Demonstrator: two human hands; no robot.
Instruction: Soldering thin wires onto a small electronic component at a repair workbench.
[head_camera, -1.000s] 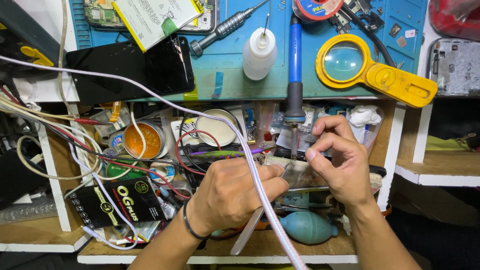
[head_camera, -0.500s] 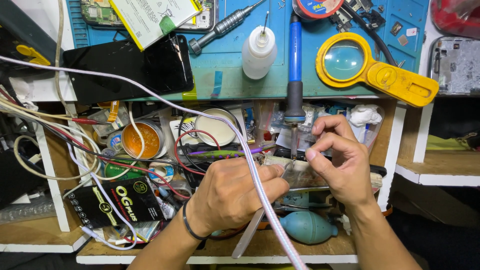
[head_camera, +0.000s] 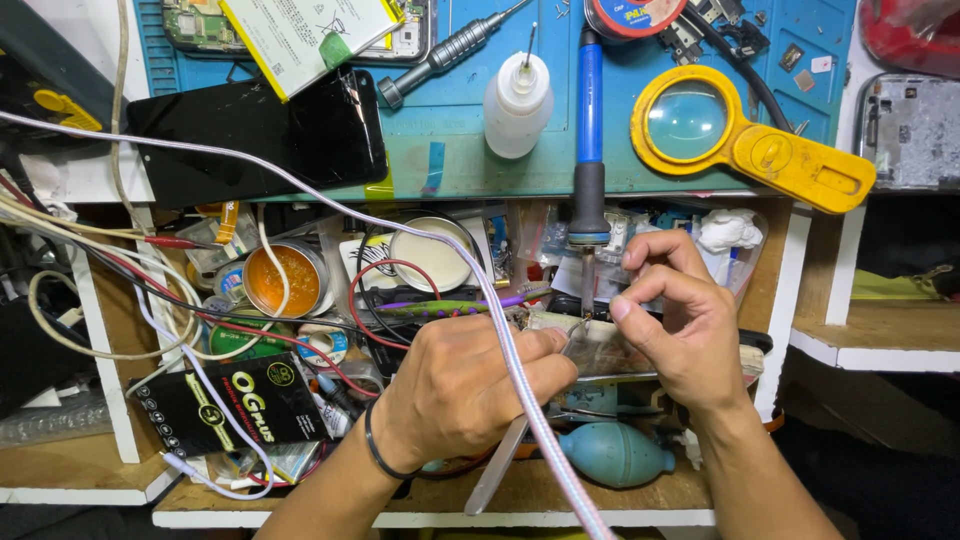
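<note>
Near edge of the open drawer: blue bulb blower (head_camera: 612, 453) lies by the front lip, just below the hands. A white braided cable (head_camera: 520, 370) runs diagonally from the far left across the drawer, over the left hand (head_camera: 465, 385), and off the near edge.

Left hand: fingers curled and pressed together, pinching what looks like a thin metal tool, probably tweezers (head_camera: 505, 465); its tip is hidden between the hands. Right hand (head_camera: 680, 335): thumb and forefinger pinched on something too small to make out. Both meet over a small clear bag (head_camera: 600, 350) at mid-drawer, right of centre.

Risks, judged:
- The cable rests on the left wrist; any tug would jog the hand, and the tiny pinched piece could drop into the clutter.
- Red leads (head_camera: 365, 300) and loose wires crowd the left half of the drawer; a dropped part there would be hard to find.
- The open flux tin (head_camera: 280, 280), left of centre, sits among the wires; a snagged lead could tip it.

Far, on the counter: the soldering iron (head_camera: 590, 140) overhangs the counter's near edge, tip pointing down just above the fingers. If hot, it could burn a knuckle or melt the bag. White bottle (head_camera: 518, 105) stands beside it; yellow magnifier (head_camera: 745, 135) to the right; black phone (head_camera: 260, 130) to the left.
</note>
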